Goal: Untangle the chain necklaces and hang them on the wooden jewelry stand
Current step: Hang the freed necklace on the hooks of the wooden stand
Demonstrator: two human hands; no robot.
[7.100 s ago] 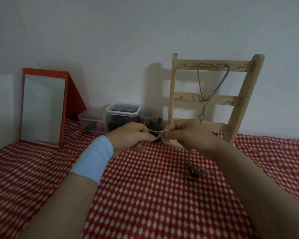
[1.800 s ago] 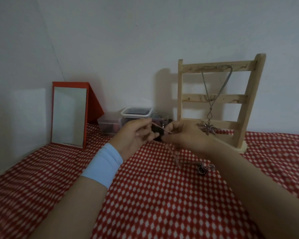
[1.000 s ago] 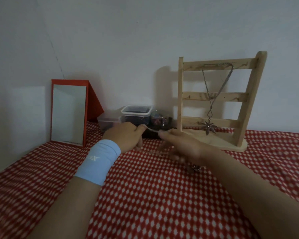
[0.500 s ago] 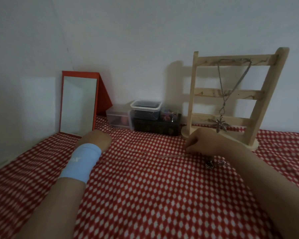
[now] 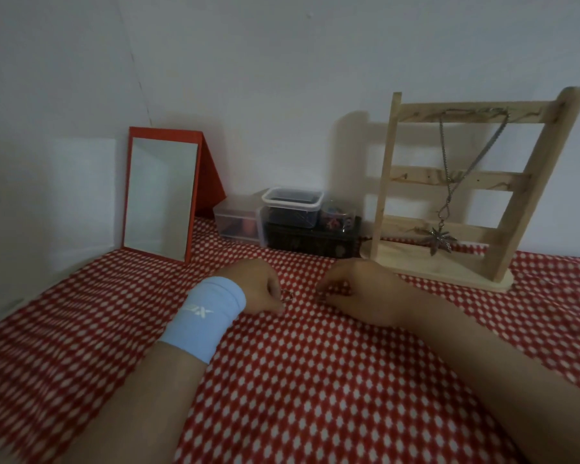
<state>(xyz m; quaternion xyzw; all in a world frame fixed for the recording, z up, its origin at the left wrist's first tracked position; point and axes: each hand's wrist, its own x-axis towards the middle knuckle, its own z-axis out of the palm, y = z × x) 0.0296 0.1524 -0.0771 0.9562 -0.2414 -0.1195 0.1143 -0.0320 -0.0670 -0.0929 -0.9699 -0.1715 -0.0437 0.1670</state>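
Observation:
My left hand [image 5: 260, 286], with a light blue wristband, and my right hand [image 5: 359, 291] rest close together on the red checked cloth [image 5: 315, 380]. Both have curled fingers and pinch a thin chain necklace [image 5: 288, 295], of which only a short bit shows between them. The wooden jewelry stand [image 5: 412, 177] stands at the back right. A silver necklace with a leaf pendant [image 5: 441, 242] hangs from its top rail. No other necklaces show; my right arm covers the cloth in front of the stand.
A red-framed mirror [image 5: 161, 195] leans at the back left. Clear plastic containers [image 5: 292, 205] and a dark box [image 5: 312, 241] sit against the wall between the mirror and the stand. The wall is close behind everything.
Half a second ago my hands were far apart with the thin chain stretched along the cloth. They have now come together at the middle, low on the cloth.

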